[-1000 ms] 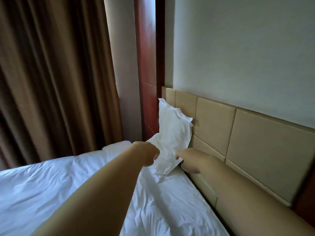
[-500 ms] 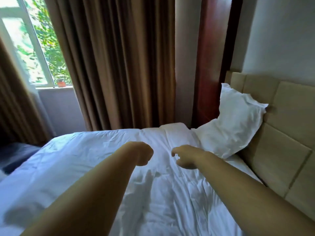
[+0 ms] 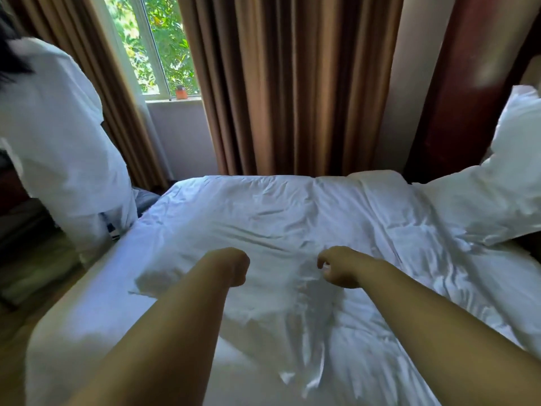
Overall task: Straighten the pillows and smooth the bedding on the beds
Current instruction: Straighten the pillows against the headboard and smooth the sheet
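Note:
A white, wrinkled duvet [image 3: 292,212] covers the bed across the middle of the view. A white pillow [image 3: 497,189] leans upright at the right edge, at the head of the bed. Both my arms reach out over the duvet. My left hand [image 3: 231,266] is a closed fist just above the fabric, with nothing visible in it. My right hand [image 3: 336,266] has its fingers curled in, close to a raised fold of the duvet; no grip on the fold shows. The two hands are about a hand's width apart and well left of the pillow.
Another person in a white shirt [image 3: 58,136] stands at the bed's left side. Brown curtains [image 3: 292,83] hang behind the bed, beside a window [image 3: 155,39] with a small orange object [image 3: 181,92] on its sill. A dark wooden panel [image 3: 468,83] rises at the right.
My view has swung left, away from the headboard. My hands have left the pillow and now hover over the middle of the duvet. The other person has come into view.

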